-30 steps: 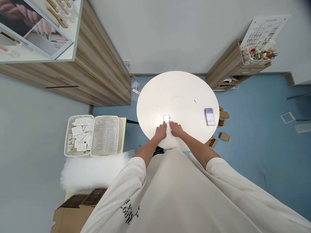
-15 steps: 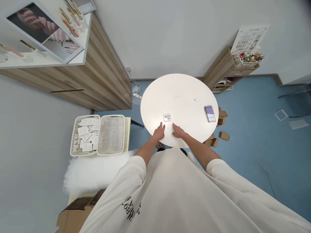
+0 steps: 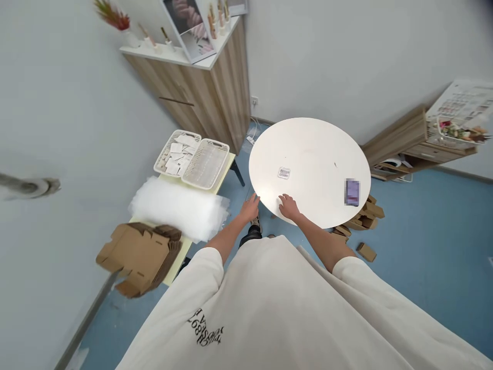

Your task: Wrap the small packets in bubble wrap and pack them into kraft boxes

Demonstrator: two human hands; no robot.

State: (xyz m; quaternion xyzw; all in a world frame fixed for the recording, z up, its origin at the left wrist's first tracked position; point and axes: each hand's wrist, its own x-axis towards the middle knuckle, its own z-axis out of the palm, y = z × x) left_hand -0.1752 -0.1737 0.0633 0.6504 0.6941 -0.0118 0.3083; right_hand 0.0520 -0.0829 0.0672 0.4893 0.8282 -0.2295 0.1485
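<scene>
A small flat white packet with dark print lies on the round white table; its kind I cannot make out. My right hand is over the table's near edge, just below the packet and apart from it, open with its fingers stretched out. At the table's near left rim is my left hand, empty, its fingers apart. Farther right on the table sits a purple rectangular thing, blurred out.
On a side table at left stand two white baskets, one with white cards, the other with clear plastic pieces. Bubble wrap and flattened cardboard boxes lie nearer. Small brown boxes are on the floor at right.
My view has turned left, so the table shows farther right. My left hand has moved away from the packet to the table's rim. The packet stays on the table.
</scene>
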